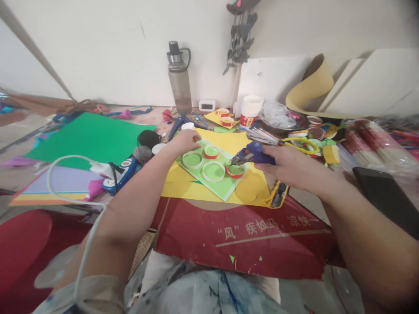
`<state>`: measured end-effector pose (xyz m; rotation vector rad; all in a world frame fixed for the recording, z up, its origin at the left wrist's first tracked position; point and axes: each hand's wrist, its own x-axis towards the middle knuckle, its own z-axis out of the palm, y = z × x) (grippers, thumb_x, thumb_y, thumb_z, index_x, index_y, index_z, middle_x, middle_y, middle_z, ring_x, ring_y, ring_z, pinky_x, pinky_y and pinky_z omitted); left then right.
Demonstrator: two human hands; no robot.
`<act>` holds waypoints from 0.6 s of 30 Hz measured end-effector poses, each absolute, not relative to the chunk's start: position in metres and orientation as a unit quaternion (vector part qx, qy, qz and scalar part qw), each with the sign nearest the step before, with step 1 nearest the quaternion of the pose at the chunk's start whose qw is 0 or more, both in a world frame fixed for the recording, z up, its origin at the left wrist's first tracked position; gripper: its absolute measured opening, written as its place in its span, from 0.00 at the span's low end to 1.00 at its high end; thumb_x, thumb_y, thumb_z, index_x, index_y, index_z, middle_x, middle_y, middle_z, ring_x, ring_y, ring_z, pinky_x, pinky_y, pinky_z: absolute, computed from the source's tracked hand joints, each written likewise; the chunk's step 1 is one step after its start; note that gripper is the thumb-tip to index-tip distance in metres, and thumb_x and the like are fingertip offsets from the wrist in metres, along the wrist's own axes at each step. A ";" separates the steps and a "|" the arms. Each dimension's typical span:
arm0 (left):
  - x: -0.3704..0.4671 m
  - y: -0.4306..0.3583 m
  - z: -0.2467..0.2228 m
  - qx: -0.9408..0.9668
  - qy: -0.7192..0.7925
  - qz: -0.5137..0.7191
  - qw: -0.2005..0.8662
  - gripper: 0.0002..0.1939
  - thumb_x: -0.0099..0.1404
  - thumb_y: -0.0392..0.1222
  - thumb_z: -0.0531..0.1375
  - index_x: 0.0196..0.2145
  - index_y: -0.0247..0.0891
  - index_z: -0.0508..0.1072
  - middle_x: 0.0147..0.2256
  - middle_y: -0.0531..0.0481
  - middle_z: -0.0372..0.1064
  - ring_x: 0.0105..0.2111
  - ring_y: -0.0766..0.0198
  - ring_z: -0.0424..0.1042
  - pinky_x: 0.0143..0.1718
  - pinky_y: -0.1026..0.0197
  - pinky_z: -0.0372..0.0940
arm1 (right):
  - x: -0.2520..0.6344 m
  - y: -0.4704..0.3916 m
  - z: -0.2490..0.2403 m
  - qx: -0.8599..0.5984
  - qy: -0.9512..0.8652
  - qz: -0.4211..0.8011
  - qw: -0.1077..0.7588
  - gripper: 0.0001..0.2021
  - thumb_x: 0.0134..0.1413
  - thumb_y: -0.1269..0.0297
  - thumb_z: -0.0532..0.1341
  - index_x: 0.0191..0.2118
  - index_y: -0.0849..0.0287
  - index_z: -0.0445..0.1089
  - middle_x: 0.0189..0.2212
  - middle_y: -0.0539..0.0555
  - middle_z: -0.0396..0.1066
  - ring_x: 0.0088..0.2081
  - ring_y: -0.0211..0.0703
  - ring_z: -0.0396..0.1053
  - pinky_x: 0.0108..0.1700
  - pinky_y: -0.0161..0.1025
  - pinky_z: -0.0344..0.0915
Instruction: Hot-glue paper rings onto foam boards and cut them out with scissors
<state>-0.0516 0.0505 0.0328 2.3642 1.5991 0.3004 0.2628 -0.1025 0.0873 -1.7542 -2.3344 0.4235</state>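
Note:
My right hand (pixel 284 163) is wrapped round a blue hot glue gun (pixel 253 153), its nozzle pointing left and down over a red-rimmed paper ring (pixel 235 170). This ring stands on a light green paper sheet (pixel 225 191) with another red ring (pixel 212 151) and two white rings, one nearer me (pixel 213 172) and one at the left (pixel 192 160). Curled fingers of my left hand (pixel 187 141) come together at the sheet's far left corner; what they pinch, if anything, is hidden. Yellow paper (pixel 183 190) lies beneath the green sheet.
A water bottle (pixel 180 80) and stacked paper cups (pixel 251 111) stand near the wall. Yellow-handled scissors (pixel 299 144) and a phone (pixel 388 196) lie right. Green paper (pixel 88 139), a power strip (pixel 121 174) and its white cable (pixel 93 231) are left. Red cardboard (pixel 242 244) projects toward me.

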 end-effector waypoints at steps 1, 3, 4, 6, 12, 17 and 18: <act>-0.052 0.050 0.033 0.813 0.555 0.106 0.137 0.17 0.61 0.42 0.67 0.48 0.38 0.82 0.49 0.42 0.84 0.48 0.53 0.81 0.53 0.56 0.72 | 0.263 -0.103 0.088 -0.596 -0.786 0.135 0.094 0.10 0.66 0.57 0.60 0.39 0.56 0.73 0.36 0.59 0.80 0.35 0.52 0.76 0.36 0.42 0.62; -0.053 0.050 0.033 0.804 0.566 0.113 0.146 0.20 0.59 0.43 0.69 0.49 0.39 0.81 0.46 0.44 0.84 0.46 0.54 0.81 0.51 0.57 0.73 | 0.263 -0.103 0.088 -0.601 -0.786 0.113 0.093 0.08 0.65 0.58 0.61 0.38 0.56 0.73 0.35 0.59 0.80 0.34 0.52 0.75 0.35 0.41 0.62; -0.053 0.049 0.033 0.798 0.572 0.116 0.152 0.21 0.58 0.42 0.69 0.50 0.39 0.81 0.45 0.45 0.84 0.45 0.54 0.81 0.50 0.57 0.73 | 0.263 -0.102 0.088 -0.604 -0.786 0.099 0.092 0.08 0.64 0.58 0.61 0.38 0.56 0.74 0.34 0.59 0.80 0.34 0.52 0.75 0.35 0.41 0.62; -0.052 0.048 0.034 0.788 0.582 0.117 0.163 0.22 0.56 0.41 0.71 0.49 0.40 0.81 0.42 0.47 0.84 0.43 0.55 0.81 0.48 0.58 0.73 | 0.264 -0.102 0.087 -0.604 -0.788 0.076 0.091 0.08 0.64 0.59 0.61 0.40 0.56 0.76 0.34 0.60 0.80 0.35 0.53 0.76 0.35 0.42 0.63; -0.041 0.036 0.040 0.769 0.613 0.093 0.154 0.19 0.54 0.38 0.71 0.45 0.41 0.80 0.38 0.48 0.83 0.40 0.55 0.81 0.41 0.60 0.72 | 0.270 -0.100 0.089 -0.606 -0.788 0.075 0.077 0.10 0.65 0.60 0.60 0.45 0.56 0.77 0.40 0.63 0.82 0.40 0.59 0.79 0.38 0.44 0.66; -0.031 0.023 0.045 0.764 0.615 0.055 0.189 0.21 0.55 0.37 0.69 0.48 0.40 0.78 0.37 0.49 0.84 0.37 0.56 0.82 0.38 0.60 0.71 | 0.277 -0.097 0.091 -0.625 -0.777 0.052 0.056 0.13 0.65 0.60 0.60 0.48 0.59 0.78 0.42 0.67 0.82 0.41 0.64 0.79 0.40 0.47 0.66; -0.031 0.022 0.045 0.771 0.610 0.049 0.179 0.20 0.56 0.38 0.69 0.47 0.40 0.79 0.38 0.48 0.84 0.38 0.55 0.82 0.39 0.60 0.71 | 0.279 -0.097 0.091 -0.624 -0.778 0.048 0.054 0.14 0.65 0.60 0.60 0.48 0.59 0.78 0.42 0.67 0.82 0.42 0.65 0.79 0.41 0.48 0.67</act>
